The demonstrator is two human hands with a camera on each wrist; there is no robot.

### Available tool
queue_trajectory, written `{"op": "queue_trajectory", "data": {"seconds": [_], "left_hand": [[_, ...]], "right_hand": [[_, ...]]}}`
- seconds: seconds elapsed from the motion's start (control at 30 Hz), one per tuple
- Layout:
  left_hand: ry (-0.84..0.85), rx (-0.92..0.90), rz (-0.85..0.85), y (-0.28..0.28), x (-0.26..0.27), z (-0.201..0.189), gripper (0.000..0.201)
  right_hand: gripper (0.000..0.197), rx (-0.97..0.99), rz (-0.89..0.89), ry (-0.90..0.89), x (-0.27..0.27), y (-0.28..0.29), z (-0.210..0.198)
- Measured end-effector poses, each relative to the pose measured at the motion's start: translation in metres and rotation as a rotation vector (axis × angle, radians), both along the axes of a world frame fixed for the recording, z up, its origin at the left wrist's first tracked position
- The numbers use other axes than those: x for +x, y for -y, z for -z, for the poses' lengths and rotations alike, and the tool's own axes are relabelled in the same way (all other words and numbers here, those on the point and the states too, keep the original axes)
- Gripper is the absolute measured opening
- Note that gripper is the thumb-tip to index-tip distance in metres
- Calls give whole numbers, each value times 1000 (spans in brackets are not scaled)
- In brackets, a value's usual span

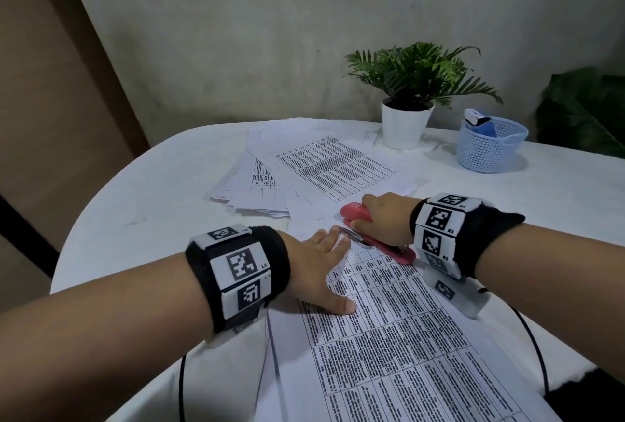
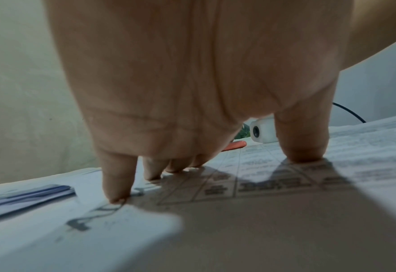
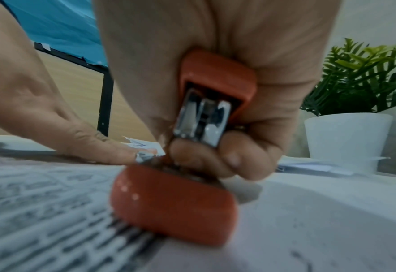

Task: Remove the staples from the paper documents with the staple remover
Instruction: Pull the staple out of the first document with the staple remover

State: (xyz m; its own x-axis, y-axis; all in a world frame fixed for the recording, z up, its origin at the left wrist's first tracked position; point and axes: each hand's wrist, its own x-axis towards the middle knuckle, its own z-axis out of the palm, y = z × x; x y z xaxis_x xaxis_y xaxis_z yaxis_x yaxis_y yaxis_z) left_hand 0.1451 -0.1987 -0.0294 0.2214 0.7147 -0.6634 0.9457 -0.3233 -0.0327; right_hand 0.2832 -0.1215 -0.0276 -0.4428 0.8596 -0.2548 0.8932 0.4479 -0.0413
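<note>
1. While the left hand [image 1: 316, 264] lies flat with straight, spread fingers [image 2: 118, 184] pressing the printed white paper document [image 1: 399, 330] onto the white rounded worktop [image 1: 152, 191], the right hand [image 1: 385, 218] curls its fingers round the red plastic stapler with a metal staple-removing end [image 1: 375, 235].
2. The stapler lies at the document's far corner, its metal tip just beside the left fingertips, and the right hand covers most of its body.
3. A loose pile of other printed sheets [image 1: 304, 168] lies farther back, near the stapler.
4. Behind it stand a green fern in a white pot [image 1: 407, 124] and a pale blue perforated plastic basket [image 1: 490, 147], well apart from both hands.
</note>
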Motion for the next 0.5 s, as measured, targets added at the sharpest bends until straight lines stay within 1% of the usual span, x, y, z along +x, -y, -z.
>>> {"op": "queue_trajectory", "data": {"seconds": [0.27, 0.4, 0.5], "left_hand": [[17, 19, 9, 1, -1, 0, 104], [50, 54, 54, 5, -9, -3, 100], [75, 123, 71, 15, -27, -12, 93]], "right_hand": [[49, -59, 35, -72, 6, -1, -6], [43, -94, 14, -84, 7, 5, -8], [33, -122, 20, -114, 15, 9, -11]]}}
